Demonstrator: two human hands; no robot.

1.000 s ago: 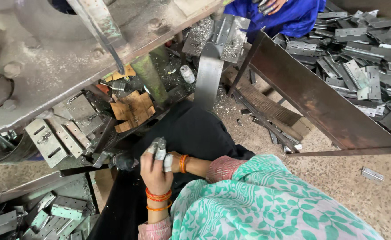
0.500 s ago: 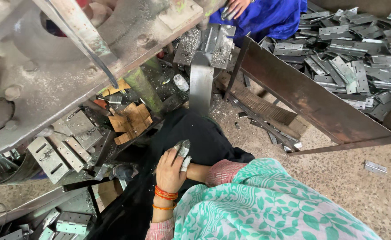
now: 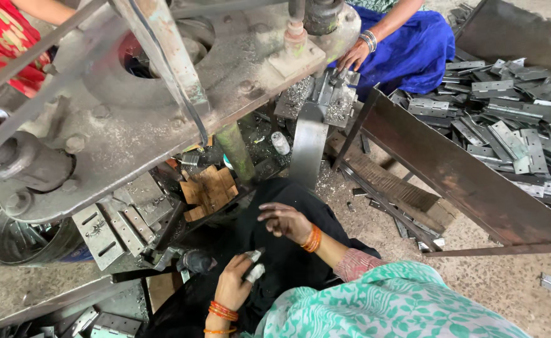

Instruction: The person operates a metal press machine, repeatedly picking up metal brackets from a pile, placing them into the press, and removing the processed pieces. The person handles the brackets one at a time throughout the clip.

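Hinge plates, likely stiff, heavy, sharp-edged steel, lay flat under the press, near the left hand, which hung loose and empty; the right hand hovered open, best gripping long edges.

Head camera, steeply downward, close.

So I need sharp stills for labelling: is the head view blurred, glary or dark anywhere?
Head view: evenly lit, mostly sharp; the right hand is slightly motion-smeared; the black cloth swallows detail; mild sheen on the hinge plates; wide-angle bending at the edges.
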